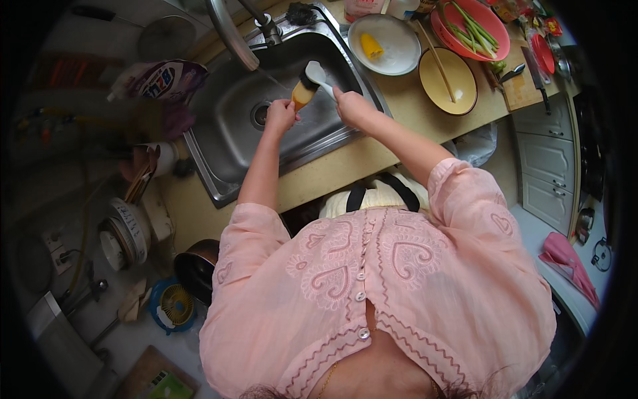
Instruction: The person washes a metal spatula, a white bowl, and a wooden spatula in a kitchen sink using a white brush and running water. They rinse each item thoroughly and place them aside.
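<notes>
Both my hands are over the steel sink [212, 123]. My left hand [282, 116] is closed round the lower end of an orange object with a pale, rounded face [304, 95]; its exact kind cannot be made out. In my right hand [350, 108] is the handle of a white brush [316, 71], its dark bristles against the upper end of the orange object. A thin stream of water runs from the curved faucet [231, 34], left of the brush. The drain [260, 114] lies just left of my left hand.
Right of the sink stand a white plate [397, 50] with a yellow piece, a yellow bowl [435, 93] with chopsticks across it, and a red basin [495, 50] of green stalks. A knife [537, 76] lies by a cutting board [522, 93]. Stacked bowls [129, 229] are at left.
</notes>
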Demonstrator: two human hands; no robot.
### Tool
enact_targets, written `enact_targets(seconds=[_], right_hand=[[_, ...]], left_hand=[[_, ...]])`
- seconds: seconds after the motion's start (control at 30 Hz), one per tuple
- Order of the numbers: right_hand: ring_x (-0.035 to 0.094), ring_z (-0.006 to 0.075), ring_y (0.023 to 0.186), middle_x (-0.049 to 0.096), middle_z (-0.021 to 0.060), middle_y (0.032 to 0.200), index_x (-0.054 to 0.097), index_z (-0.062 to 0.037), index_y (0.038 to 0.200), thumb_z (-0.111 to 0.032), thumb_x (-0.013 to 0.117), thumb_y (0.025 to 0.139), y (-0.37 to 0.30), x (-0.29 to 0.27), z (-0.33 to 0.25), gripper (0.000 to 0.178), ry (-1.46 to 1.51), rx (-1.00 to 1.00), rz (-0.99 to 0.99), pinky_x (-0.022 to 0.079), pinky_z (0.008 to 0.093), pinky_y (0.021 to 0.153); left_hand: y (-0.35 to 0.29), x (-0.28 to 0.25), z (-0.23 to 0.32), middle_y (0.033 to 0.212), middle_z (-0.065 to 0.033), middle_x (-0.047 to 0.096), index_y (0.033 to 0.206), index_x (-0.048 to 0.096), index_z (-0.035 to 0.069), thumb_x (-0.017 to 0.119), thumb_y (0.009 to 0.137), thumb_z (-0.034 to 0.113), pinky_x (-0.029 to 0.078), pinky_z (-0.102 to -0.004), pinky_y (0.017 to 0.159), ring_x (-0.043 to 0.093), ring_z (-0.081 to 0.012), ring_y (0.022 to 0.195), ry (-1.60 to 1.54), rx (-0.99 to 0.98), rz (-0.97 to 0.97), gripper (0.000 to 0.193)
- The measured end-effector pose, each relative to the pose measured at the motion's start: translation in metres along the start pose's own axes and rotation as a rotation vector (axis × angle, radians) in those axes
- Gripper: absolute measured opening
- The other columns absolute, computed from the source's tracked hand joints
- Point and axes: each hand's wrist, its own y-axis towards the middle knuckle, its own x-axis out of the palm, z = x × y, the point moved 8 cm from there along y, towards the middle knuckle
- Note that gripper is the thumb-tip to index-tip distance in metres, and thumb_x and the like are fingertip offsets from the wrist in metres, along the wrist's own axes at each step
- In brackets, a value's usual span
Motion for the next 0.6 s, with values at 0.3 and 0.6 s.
enact_targets(seconds=[0.3,0.6], right_hand=[[0.058,0.0387,0.07,0.059,0.0243,0.078,0.038,0.0012,0.125,-0.013,0.047,0.082,0.004,0.01,0.022,0.046,-0.023,-0.043,0.076,0.047,0.0455,0.063],[0.059,0.0367,0.079,0.061,0.021,0.083,0.041,-0.0024,0.123,-0.013,0.047,0.081,-0.026,-0.026,0.007,0.044,-0.01,-0.042,0.095,0.047,0.0452,0.068]], left_hand=[[-0.002,-0.003,0.001,0.065,-0.0073,0.063,0.097,0.063,0.002,0.046,0.088,0.018,0.043,-0.0283,0.043,0.055,-0.0122,0.047,-0.087,-0.086,0.0,0.025],[0.006,-0.018,-0.004,0.098,-0.0182,0.062,0.103,0.062,0.008,0.065,0.074,0.03,0.044,-0.0428,0.082,0.057,-0.0334,0.095,0.381,-0.043,0.219,0.036]])
